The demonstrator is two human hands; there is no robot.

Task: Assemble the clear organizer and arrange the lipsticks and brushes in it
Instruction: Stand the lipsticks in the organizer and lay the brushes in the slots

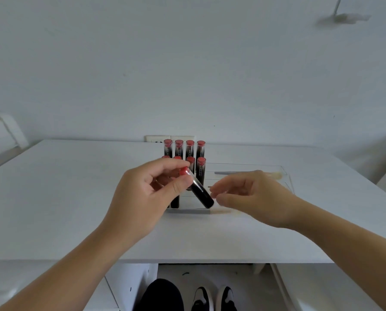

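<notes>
Clear organizer [284, 176] holds upright lipsticks [190, 150]; left hand [142, 196] fingers grasp tilted lipstick [198, 190]; right hand [250, 196] released

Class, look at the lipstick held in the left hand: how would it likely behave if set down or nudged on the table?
The lipstick looks like a smooth, round tube, so lying flat it would probably roll. Stood on end like those in the organizer, it is tall and narrow, so a nudge might tip it. The left hand holds it by fingertips alone, suggesting it is light.
</notes>
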